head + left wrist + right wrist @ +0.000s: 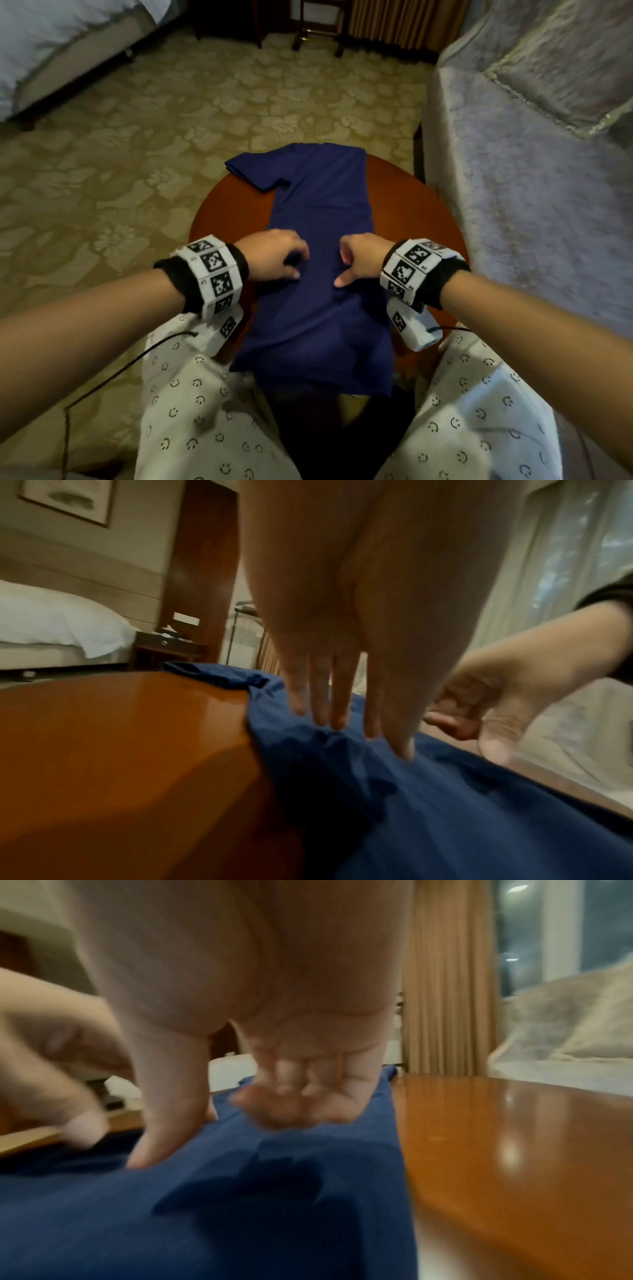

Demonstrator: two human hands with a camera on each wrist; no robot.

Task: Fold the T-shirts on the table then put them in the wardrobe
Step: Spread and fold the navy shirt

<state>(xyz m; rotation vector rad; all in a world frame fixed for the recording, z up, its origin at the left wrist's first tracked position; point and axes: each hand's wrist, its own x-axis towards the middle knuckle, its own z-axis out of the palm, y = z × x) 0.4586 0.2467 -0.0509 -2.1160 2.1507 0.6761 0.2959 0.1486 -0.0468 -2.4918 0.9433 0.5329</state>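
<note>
A dark blue T-shirt [318, 205] lies lengthwise on a round wooden table [222, 212], narrowed to a long strip, with one sleeve [257, 168] sticking out at the far left. Its hem hangs over the near table edge between my knees. My left hand [298, 267] is on the shirt's middle; in the left wrist view its straight fingers [339, 718] touch the cloth [411, 818]. My right hand [342, 270] is beside it on the shirt; its fingers [298, 1096] are curled into the palm with no cloth in them, and its thumb [147, 1150] presses the cloth [240, 1218].
A sofa under a pale grey cover [513, 171] stands close to the table's right side. A bed with white linen [51, 44] is at the far left across patterned carpet [205, 120]. My knees in smiley-print trousers [191, 411] flank the near table edge. Bare tabletop [514, 1150] shows right of the shirt.
</note>
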